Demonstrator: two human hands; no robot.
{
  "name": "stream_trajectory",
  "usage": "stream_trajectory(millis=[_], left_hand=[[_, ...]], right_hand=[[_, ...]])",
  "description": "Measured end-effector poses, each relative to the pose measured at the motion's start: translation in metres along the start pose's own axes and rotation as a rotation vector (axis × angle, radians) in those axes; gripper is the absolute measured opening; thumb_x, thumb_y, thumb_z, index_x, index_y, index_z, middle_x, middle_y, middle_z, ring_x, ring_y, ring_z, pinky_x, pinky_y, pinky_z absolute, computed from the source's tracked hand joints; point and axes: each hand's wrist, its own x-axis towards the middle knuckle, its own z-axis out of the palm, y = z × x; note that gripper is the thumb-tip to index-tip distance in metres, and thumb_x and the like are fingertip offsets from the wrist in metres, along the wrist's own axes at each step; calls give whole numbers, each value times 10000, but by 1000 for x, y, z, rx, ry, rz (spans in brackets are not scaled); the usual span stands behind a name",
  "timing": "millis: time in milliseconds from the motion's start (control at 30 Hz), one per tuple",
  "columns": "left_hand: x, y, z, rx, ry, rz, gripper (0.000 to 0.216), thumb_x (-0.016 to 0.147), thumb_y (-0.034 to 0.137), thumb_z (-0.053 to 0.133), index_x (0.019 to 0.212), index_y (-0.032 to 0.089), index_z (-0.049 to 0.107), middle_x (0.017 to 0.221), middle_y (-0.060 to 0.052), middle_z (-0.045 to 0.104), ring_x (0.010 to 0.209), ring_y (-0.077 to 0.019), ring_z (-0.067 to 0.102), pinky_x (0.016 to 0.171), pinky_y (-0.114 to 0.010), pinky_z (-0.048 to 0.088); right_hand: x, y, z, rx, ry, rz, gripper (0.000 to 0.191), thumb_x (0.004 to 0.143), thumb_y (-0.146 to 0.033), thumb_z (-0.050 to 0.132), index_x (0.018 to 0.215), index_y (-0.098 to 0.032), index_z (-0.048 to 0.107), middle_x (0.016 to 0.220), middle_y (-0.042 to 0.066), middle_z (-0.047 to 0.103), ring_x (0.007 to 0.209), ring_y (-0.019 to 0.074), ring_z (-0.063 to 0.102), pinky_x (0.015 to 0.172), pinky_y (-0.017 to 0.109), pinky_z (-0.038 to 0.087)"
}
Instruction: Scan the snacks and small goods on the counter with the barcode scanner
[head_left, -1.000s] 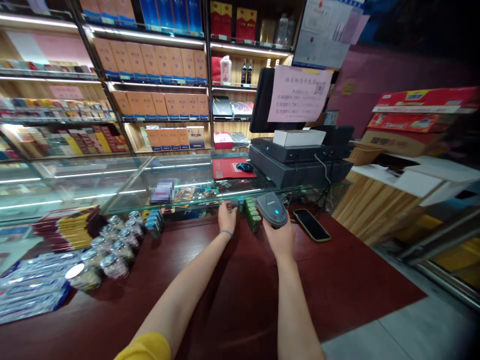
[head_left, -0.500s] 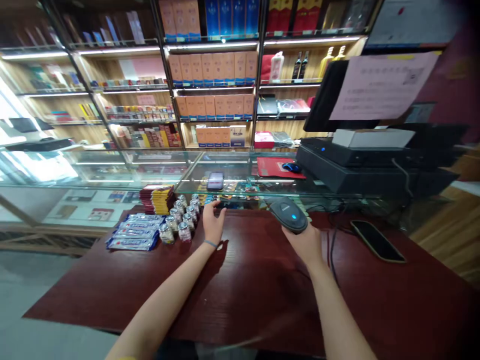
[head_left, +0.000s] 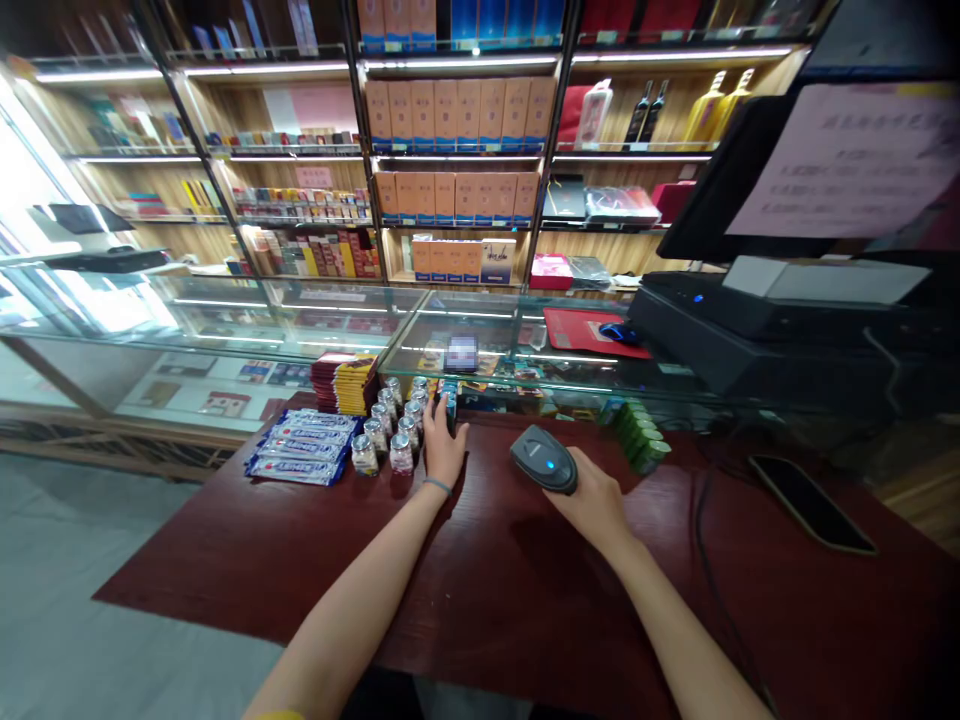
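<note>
My right hand (head_left: pixel 592 500) is wrapped around the grip of a dark grey barcode scanner (head_left: pixel 544 460) with a lit blue light on top, held above the table. Over the table to its left, my left hand (head_left: pixel 444 447) stretches forward, thumb apart from the fingers. Its fingertips are at a row of small blue packs (head_left: pixel 451 388); whether they touch is unclear. Just left of this hand stand several small clear jars with silver lids (head_left: pixel 401 453). Farther left lie blue-and-white stick packets (head_left: pixel 304 447), with stacked yellow and dark red packets (head_left: pixel 354 385) behind them.
A row of green cylinders (head_left: pixel 641 436) stands right of the scanner. A phone (head_left: pixel 814 502) and a cable (head_left: pixel 701 540) lie on the dark red table (head_left: pixel 480 600). Behind are a glass counter (head_left: pixel 510 365), a mouse on a red folder (head_left: pixel 574 335), a monitor (head_left: pixel 724 180) and stocked shelves.
My left hand has come closer to the jars and blue packs. My right hand has drawn the scanner left and nearer, uncovering the green cylinders. The view has shifted slightly.
</note>
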Motion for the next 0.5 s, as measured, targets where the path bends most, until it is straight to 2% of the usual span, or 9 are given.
stream_trajectory(millis=[133,300,500], left_hand=[[1,-7,1,-26,-47,-26,553,806,175,649,1341,237,522,1478,-130,368,1463,-328,225,1196,-492,200],[0,-14,1,65,-15,22,493,851,117,551,1331,221,505,1339,-123,494,1317,-265,434,1144,-459,325],[0,-16,1,75,-6,40,365,866,126,545,1223,202,552,1171,-110,571,1149,-241,525,1059,-430,393]], right_hand=[[-1,2,5,-18,-41,-7,175,820,-323,612,968,-235,580,934,20,673,879,222,675,677,278,452],[-2,6,8,-44,-33,-35,196,802,-318,619,973,-233,577,939,23,677,869,229,678,655,276,443],[-3,8,8,-45,-7,-46,187,801,-314,600,969,-234,579,908,23,683,845,233,691,650,281,458]])
